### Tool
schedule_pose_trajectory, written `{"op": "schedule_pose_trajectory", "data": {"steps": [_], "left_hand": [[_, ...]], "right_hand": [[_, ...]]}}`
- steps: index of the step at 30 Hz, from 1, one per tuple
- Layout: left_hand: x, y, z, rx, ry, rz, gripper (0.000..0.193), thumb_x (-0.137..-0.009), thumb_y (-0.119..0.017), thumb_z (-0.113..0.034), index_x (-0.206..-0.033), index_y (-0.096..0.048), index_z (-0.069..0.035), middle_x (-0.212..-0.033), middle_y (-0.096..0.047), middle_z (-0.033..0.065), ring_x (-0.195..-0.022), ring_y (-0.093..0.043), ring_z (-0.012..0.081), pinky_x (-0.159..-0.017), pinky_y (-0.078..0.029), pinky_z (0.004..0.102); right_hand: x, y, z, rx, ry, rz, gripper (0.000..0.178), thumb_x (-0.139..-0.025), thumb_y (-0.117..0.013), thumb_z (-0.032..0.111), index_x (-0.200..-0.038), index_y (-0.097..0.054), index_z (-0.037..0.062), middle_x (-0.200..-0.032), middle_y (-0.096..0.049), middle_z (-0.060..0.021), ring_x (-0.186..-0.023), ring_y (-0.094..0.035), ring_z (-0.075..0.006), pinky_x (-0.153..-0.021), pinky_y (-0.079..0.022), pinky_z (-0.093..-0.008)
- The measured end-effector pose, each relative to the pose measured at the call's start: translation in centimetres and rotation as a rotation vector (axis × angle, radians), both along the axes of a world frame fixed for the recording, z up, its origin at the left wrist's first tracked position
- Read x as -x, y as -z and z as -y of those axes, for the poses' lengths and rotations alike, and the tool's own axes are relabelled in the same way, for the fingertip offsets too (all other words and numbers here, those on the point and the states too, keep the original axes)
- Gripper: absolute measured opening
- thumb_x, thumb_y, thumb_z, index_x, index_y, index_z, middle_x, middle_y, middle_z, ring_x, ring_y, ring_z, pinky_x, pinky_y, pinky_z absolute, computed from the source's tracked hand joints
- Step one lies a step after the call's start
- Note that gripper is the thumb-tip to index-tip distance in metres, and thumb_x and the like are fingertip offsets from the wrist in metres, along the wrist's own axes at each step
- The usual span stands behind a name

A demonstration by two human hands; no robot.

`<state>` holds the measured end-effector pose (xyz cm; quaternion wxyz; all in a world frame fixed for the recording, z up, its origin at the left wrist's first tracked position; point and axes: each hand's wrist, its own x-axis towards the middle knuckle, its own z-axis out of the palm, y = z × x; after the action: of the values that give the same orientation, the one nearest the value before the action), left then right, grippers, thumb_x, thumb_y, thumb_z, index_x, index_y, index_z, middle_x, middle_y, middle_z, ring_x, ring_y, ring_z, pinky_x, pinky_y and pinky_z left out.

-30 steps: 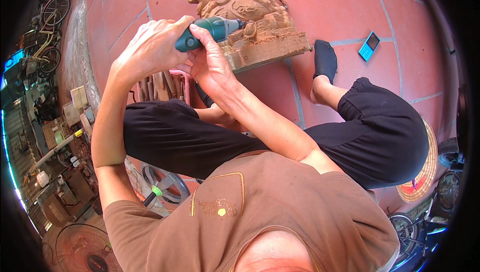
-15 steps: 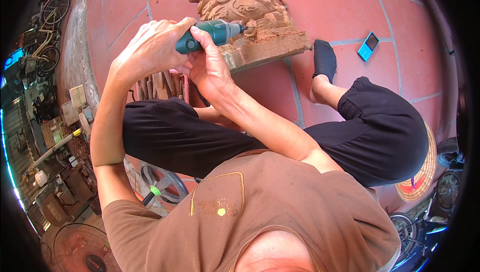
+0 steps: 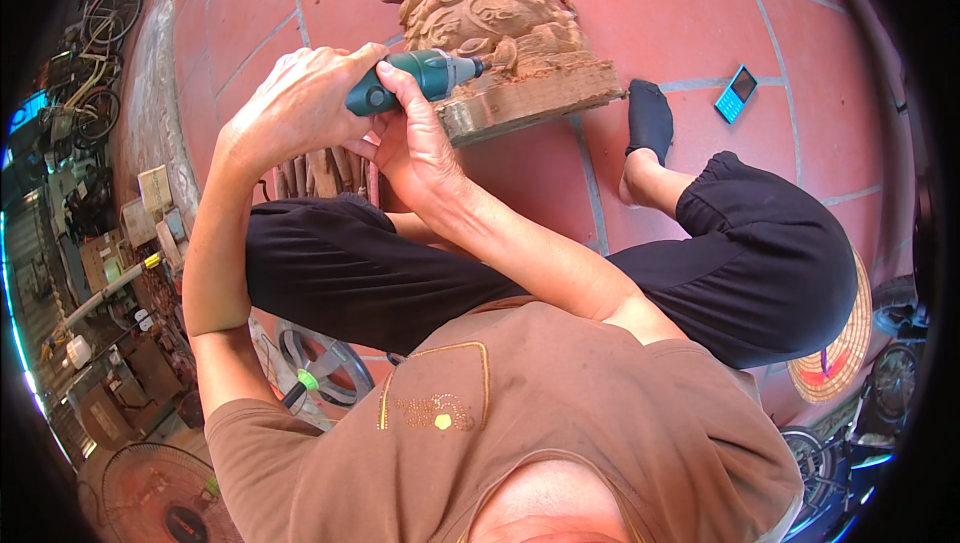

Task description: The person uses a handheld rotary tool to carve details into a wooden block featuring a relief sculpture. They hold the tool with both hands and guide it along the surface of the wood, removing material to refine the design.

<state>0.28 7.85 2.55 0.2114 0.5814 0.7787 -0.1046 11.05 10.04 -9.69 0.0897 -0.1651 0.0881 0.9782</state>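
Observation:
A dark green rotary tool (image 3: 425,74) with a grey nose is held between my two hands, lying sideways. My left hand (image 3: 305,93) is closed around its rear end from the left. From below, my right hand (image 3: 412,128) grips it too, the thumb pressed along the body. The tool's nose points right, at a brown carved wooden figure (image 3: 490,13) lying on the floor. Its tip is close to the carving just above the thick wooden base (image 3: 535,103); whether it touches, I cannot tell.
Wooden-handled tools (image 3: 320,173) lie below my hands. My sock-covered foot (image 3: 649,118) is right of the base, near a blue mobile phone (image 3: 737,93) on the red tiles. A straw hat (image 3: 840,343), fans (image 3: 165,503) and a bicycle (image 3: 110,13) stand around the edges.
The rotary tool and both hands have shifted slightly left, and its nose has drawn back and down a little. The carving has stayed nearly in place.

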Motion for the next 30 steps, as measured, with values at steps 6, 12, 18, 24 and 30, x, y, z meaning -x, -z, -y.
{"op": "schedule_pose_trajectory", "data": {"steps": [6, 12, 18, 24, 30], "left_hand": [[-0.3, -0.4, 0.4, -0.025, -0.012, 0.002, 0.062, -0.063, -0.081, -0.021, -0.117, -0.059, -0.001, -0.085, -0.068, 0.0207, -0.086, -0.066, 0.0395, -0.075, -0.05, 0.0462], [-0.3, -0.4, 0.6, 0.016, -0.044, -0.022, 0.072, -0.057, -0.084, -0.019, -0.121, -0.057, 0.0, -0.092, -0.068, 0.0238, -0.09, -0.064, 0.0429, -0.076, -0.049, 0.0461], [-0.1, -0.6, 0.6, -0.034, -0.066, -0.021, 0.066, -0.063, -0.079, -0.016, -0.123, -0.056, -0.001, -0.095, -0.067, 0.0252, -0.091, -0.063, 0.044, -0.078, -0.05, 0.0467], [0.4, 0.2, 0.4, -0.075, -0.015, -0.072, 0.059, -0.069, -0.072, -0.015, -0.123, -0.056, -0.001, -0.095, -0.067, 0.0255, -0.09, -0.063, 0.044, -0.077, -0.05, 0.0468], [0.4, 0.3, 0.1, -0.044, -0.013, -0.066, 0.06, -0.068, -0.074, -0.015, -0.123, -0.056, 0.0, -0.094, -0.067, 0.0259, -0.089, -0.064, 0.0438, -0.077, -0.05, 0.0468]], "right_hand": [[-0.1, -0.3, 0.2, 0.026, -0.019, -0.019, 0.04, -0.088, -0.072, 0.033, -0.118, -0.054, 0.0134, -0.109, -0.064, -0.0008, -0.106, -0.062, -0.0147, -0.089, -0.055, -0.039], [0.3, 0.4, 0.3, 0.04, -0.039, -0.052, 0.038, -0.088, -0.072, 0.032, -0.117, -0.055, 0.014, -0.109, -0.064, -0.0013, -0.105, -0.063, -0.0148, -0.088, -0.055, -0.0396], [0.9, 0.4, -0.3, -0.056, -0.029, -0.074, 0.038, -0.089, -0.072, 0.034, -0.116, -0.055, 0.0141, -0.107, -0.066, -0.0011, -0.102, -0.065, -0.0163, -0.086, -0.056, -0.0403], [1.4, 0.9, -0.9, -0.038, -0.05, -0.045, 0.037, -0.089, -0.071, 0.034, -0.116, -0.056, 0.0137, -0.106, -0.067, -0.002, -0.098, -0.066, -0.0174, -0.086, -0.056, -0.0419], [1.3, 1.0, -0.9, -0.016, -0.031, -0.05, 0.037, -0.089, -0.071, 0.034, -0.116, -0.056, 0.0133, -0.105, -0.066, -0.0014, -0.099, -0.066, -0.0167, -0.085, -0.056, -0.0406]]}}
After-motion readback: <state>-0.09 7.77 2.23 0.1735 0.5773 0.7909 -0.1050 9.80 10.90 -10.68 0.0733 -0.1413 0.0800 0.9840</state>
